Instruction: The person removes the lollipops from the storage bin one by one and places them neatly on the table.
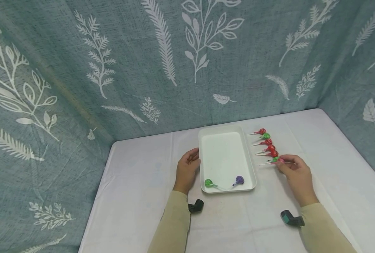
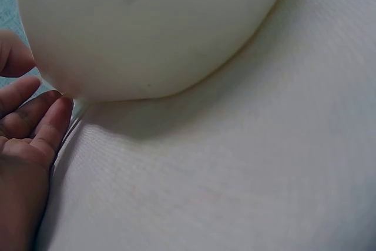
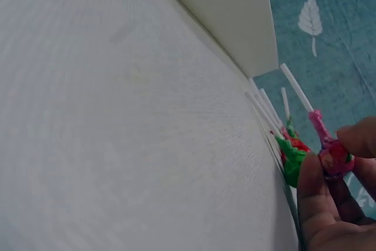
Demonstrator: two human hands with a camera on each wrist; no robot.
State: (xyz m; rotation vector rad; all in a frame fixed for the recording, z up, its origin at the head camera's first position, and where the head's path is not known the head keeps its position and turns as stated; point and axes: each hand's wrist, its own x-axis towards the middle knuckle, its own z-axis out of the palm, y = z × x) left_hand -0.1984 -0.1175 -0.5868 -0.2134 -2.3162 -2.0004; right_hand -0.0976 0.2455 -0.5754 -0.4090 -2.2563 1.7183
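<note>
In the head view, my right hand [image 1: 298,177] pinches a pink-wrapped lollipop [image 1: 281,160] by its candy end, at the near end of a row of lollipops. Thumb and fingers meet on that candy [image 3: 336,160] in the right wrist view, its white stick pointing up and left. A green lollipop [image 3: 291,160] lies just behind it. My left hand [image 1: 187,168] rests against the left side of a white tray [image 1: 253,172], fingertips touching the outer wall [image 2: 147,45]. Inside the tray's near end lie a green lollipop [image 1: 209,182] and a purple lollipop [image 1: 239,180].
Right of the tray runs a row of several red and green lollipops [image 1: 267,142], sticks toward the tray. A white cloth [image 1: 143,193] covers the table. Leaf-patterned curtains [image 1: 127,70] stand behind and at both sides. A black device [image 1: 292,218] sits at each wrist.
</note>
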